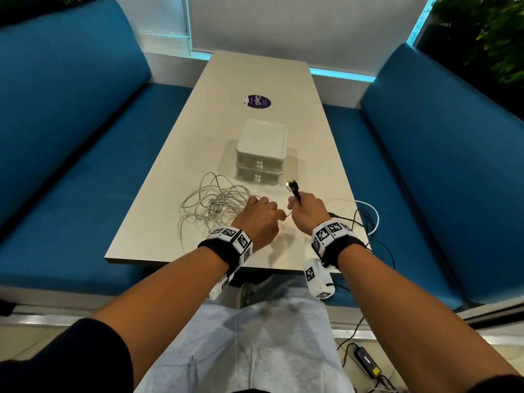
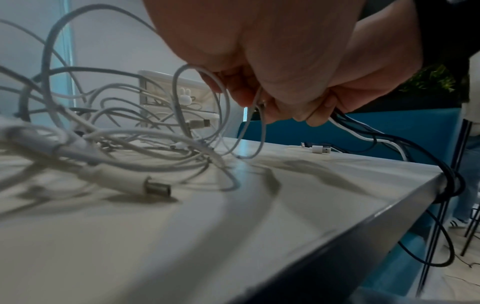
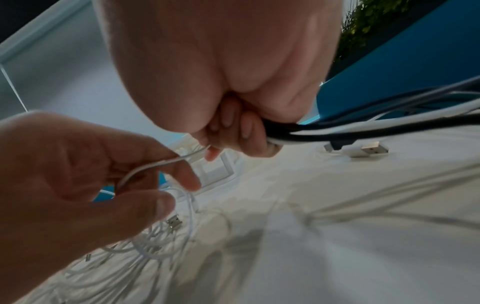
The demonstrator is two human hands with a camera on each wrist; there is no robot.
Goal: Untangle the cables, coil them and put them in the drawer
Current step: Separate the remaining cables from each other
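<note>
A tangle of white cables [image 1: 215,205] [image 2: 116,133] lies on the table [image 1: 255,78] in front of a white two-drawer box [image 1: 261,154] [image 2: 182,90], both drawers shut. My left hand [image 1: 279,215] [image 3: 166,185] pinches a white cable [image 3: 153,166] [image 2: 226,98] at the tangle's right edge. My right hand [image 1: 295,205] [image 3: 241,133] grips a bundle of black and white cables [image 3: 337,129] [image 2: 363,133]. A black plug [image 1: 292,187] sticks up from that fist. The bundle trails right over the table edge [image 1: 368,219].
Blue benches [image 1: 71,137] [image 1: 442,154] flank the table. A purple sticker [image 1: 258,102] lies behind the box. Loose USB plugs [image 2: 322,149] [image 3: 369,150] rest on the right of the table. A power adapter [image 1: 368,361] and wires lie on the floor.
</note>
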